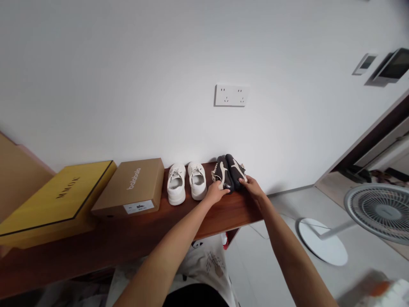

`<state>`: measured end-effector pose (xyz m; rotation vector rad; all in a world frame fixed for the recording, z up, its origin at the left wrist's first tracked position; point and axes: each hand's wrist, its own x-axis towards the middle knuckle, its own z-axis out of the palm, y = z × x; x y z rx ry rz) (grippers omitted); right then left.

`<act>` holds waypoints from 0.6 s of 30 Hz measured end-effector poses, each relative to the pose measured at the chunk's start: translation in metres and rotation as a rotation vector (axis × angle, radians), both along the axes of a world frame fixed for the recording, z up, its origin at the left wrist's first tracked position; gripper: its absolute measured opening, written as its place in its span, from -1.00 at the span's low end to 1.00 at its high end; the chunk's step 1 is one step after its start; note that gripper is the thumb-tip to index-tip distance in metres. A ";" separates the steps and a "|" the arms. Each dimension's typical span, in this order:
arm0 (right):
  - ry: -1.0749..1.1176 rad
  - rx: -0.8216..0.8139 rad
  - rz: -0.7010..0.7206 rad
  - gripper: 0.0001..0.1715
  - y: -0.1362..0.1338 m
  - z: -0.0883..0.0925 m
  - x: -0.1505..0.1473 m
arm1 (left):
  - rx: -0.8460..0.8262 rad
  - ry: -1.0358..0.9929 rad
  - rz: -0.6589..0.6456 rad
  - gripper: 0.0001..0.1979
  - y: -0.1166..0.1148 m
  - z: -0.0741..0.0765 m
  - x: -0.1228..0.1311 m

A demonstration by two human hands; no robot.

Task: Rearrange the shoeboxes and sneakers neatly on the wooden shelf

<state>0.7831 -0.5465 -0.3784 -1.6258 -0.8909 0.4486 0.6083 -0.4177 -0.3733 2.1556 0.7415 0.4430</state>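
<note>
A pair of dark sneakers with cream trim rests on its sides at the right end of the brown wooden shelf top point(179, 219), soles facing each other. My left hand point(217, 192) grips the heel end of the left dark sneaker point(223, 170). On the other side, my right hand point(253, 186) pinches the heel end of the right dark sneaker point(235, 172). Some fingers of both hands are hidden behind the shoes. Just left of them stand two white sneakers, one nearer my hand point(197, 183) and one farther left point(176, 187), toes toward the wall.
A brown shoebox point(131, 183) and a yellow box point(60, 192) lie along the shelf top to the left. Behind rises a white wall with a double socket point(231, 95). A white fan point(380, 213) stands on the floor at right.
</note>
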 end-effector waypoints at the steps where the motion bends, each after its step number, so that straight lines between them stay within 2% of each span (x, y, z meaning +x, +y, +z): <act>1: -0.066 -0.006 0.002 -0.37 0.001 0.004 0.000 | 0.040 0.017 -0.024 -0.67 0.004 0.005 0.000; 3: -0.275 -0.131 -0.016 -0.48 0.005 0.015 0.001 | 0.132 0.086 -0.091 -0.68 0.012 0.016 0.001; 6: -0.633 -0.465 -0.016 -0.67 0.010 0.030 0.000 | 0.287 0.260 -0.219 -0.68 0.018 0.032 0.003; 9: -0.896 -0.681 0.037 -0.71 0.019 0.042 -0.007 | 0.444 0.432 -0.285 -0.64 0.020 0.044 0.008; 13: -1.048 -0.801 0.088 -0.66 0.034 0.049 -0.019 | 0.501 0.541 -0.310 -0.65 0.019 0.049 0.020; 18: -1.086 -0.875 0.112 -0.69 0.044 0.043 -0.029 | 0.529 0.609 -0.336 -0.70 0.017 0.049 0.033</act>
